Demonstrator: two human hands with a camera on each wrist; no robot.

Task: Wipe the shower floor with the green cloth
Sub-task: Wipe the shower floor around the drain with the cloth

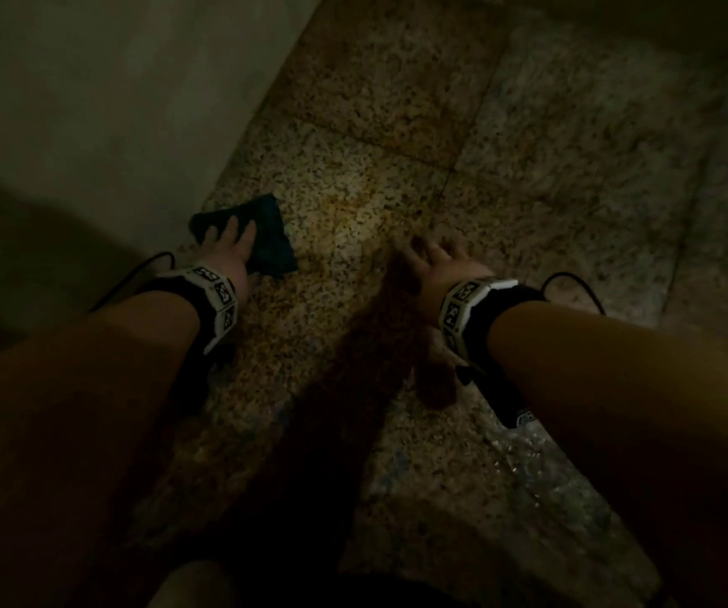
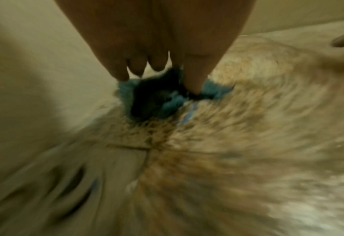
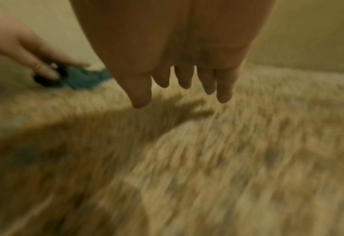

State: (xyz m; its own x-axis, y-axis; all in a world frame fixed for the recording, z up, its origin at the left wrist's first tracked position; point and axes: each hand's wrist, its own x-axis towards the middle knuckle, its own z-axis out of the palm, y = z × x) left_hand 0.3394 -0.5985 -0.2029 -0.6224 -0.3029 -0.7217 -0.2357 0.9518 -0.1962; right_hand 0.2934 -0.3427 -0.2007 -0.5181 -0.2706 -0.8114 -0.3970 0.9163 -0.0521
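- My left hand (image 1: pixel 228 250) lies on the green cloth (image 1: pixel 265 243), its fingers (image 2: pixel 193 79) straight and slightly spread, pressing the cloth flat rather than curling round it.
- The green cloth sits on the shower floor (image 1: pixel 397 177) at the left, just beside the foot of the wall (image 1: pixel 90 103); it looks dark teal in this dim light.
- My right hand (image 1: pixel 441 261) is well apart from the cloth, fingers (image 3: pixel 184 79) straight and spread, holding nothing; from the right wrist view I see its shadow on the floor below, and I cannot tell whether the fingertips touch the stone.
- The floor is speckled brown and beige stone slabs with thin joints, brightest between my hands and falling into darkness near and far.
- Near right, the floor glistens as if wet.
- Both wrist views are smeared with blur, so the floor's grain is hard to make out there.
- Both forearms reach forward and down from the near edge, each with a marker-printed wristband (image 1: pixel 217 300) and a thin black cable (image 1: pixel 573 287).
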